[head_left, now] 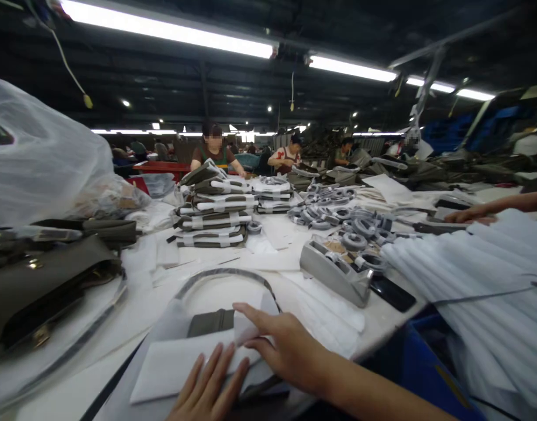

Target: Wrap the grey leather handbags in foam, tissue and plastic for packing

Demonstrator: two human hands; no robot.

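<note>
Nearest my camera, the left hand [211,383] lies palm down, fingers slightly spread and flat on a white foam sheet [163,368]. Just to its right, the right hand [277,345] has forefinger and thumb apart at a pale folded flap [246,326]; I cannot tell whether they pinch it. The olive bag [210,323] sits partly under that foam, its visible part just beyond the left fingertips, with a wrapped strap [227,272] looping on the far side of both hands.

Beyond the right fingers, off to the right, I have a grey tape dispenser [334,272] with a dark phone [393,293] beside it, and coils of wrapped strap [330,216] behind. Straight past the fingertips, a stack of wrapped bundles [216,219] blocks part of my view of a co-worker [213,155]. Well left of the fingers lies a dark bag [49,280] with metal fittings. Far right, a foam pile [479,275] hangs over a blue bin [430,362], near another person's hand [474,213].
</note>
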